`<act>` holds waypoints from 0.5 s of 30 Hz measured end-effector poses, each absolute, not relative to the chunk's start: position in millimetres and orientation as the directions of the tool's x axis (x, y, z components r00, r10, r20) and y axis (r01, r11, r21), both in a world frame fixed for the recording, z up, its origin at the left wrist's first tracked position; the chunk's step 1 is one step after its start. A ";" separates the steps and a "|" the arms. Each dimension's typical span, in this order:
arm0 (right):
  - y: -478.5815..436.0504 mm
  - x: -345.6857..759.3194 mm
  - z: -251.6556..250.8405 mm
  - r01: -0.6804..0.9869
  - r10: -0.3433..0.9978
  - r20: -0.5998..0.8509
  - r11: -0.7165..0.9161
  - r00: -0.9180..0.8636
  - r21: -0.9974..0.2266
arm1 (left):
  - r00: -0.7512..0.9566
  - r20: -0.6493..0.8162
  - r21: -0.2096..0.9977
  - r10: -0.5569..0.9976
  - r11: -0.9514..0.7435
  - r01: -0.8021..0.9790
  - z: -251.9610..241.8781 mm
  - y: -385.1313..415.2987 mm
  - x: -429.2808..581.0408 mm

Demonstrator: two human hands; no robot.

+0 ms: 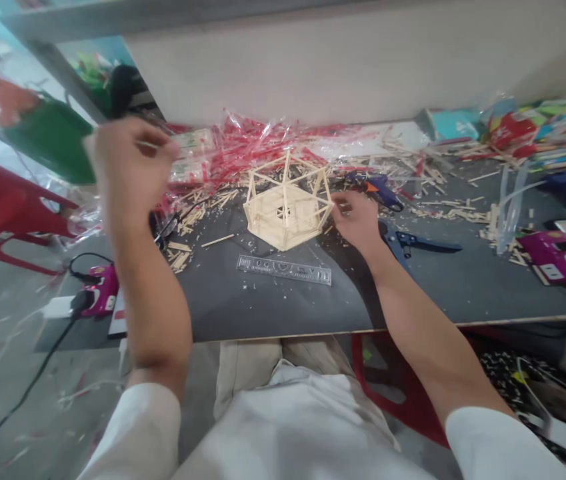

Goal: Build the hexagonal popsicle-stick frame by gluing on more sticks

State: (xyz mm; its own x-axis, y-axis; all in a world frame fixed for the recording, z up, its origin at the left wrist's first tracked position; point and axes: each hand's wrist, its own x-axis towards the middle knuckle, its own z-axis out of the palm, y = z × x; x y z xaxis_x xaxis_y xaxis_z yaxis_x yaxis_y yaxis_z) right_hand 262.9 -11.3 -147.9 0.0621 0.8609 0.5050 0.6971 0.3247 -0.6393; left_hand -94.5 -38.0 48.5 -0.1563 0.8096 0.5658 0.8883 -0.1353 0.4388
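left hand (pixel 130 153), hold unclear; right hand (pixel 360 220) pinching stick-frame (pixel 265 213); green bin (pixel 55 137) holds something orange (pixel 13 100).

The dark grey worktop (pixel 287 313) carries a pale wooden frame (pixel 269 223) near its middle, with a clear ruler (pixel 284 269) just in front and a loose stick (pixel 217 241) to the left. A blue cutter (pixel 407 241) lies to the right, short wood pieces (pixel 455 213) are scattered around, and red plastic strips (pixel 253 150) heap up behind. Purple power sockets (pixel 557 257) sit towards both ends.
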 end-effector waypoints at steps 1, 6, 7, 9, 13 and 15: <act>-12.0 262.4 -146.8 0.685 0.860 0.506 0.331 0.064 -0.649 | -0.158 0.518 0.467 0.841 -0.123 0.876 44.0 -37.7 -88.8; -13.6 260.7 -143.2 0.646 0.870 0.483 0.310 0.104 -0.698 | -0.082 0.428 0.541 0.900 -0.182 0.821 25.1 -25.3 -76.9; -13.9 260.6 -142.9 0.642 0.873 0.476 0.306 0.106 -0.703 | -0.082 0.424 0.554 0.902 -0.187 0.811 22.8 -22.5 -76.5; -14.7 260.5 -142.3 0.639 0.877 0.470 0.304 0.102 -0.706 | -0.099 0.419 0.571 0.902 -0.178 0.801 19.9 -18.5 -74.6; -15.8 260.6 -141.9 0.656 0.887 0.454 0.295 0.082 -0.695 | -0.160 0.414 0.596 0.896 -0.135 0.791 18.1 -18.6 -63.0; -15.6 260.7 -141.8 0.672 0.903 0.424 0.275 0.064 -0.688 | -0.202 0.458 0.611 0.866 -0.142 0.779 14.0 -21.5 -56.8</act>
